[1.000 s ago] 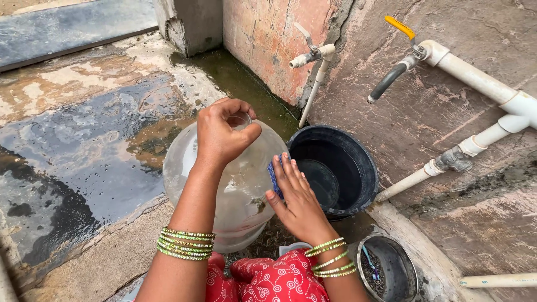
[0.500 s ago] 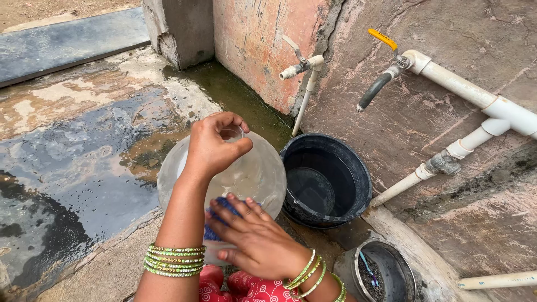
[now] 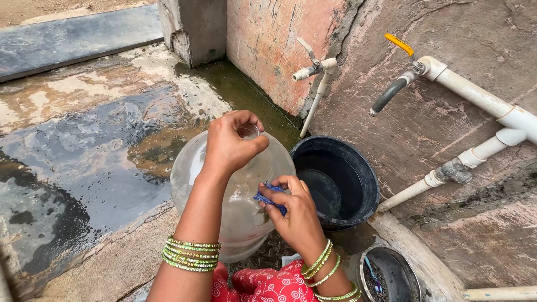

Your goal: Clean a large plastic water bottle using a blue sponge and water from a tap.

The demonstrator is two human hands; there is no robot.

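My left hand (image 3: 230,142) is gripping the neck of the clear water jar (image 3: 238,196), fingers curled tight. My right hand (image 3: 293,215), now moved onto the jar's side, is pinching a blue scrubber (image 3: 268,197) beside the black bucket (image 3: 358,179).

No packages, no labels, no signs, no screens — none anywhere in view

A clear, glossy plastic jar (image 3: 235,196), a coarse blue scrubber (image 3: 271,198), a smooth black plastic bucket (image 3: 358,173), matt white plastic pipes (image 3: 481,98), and rough, wet stone floor (image 3: 89,145).
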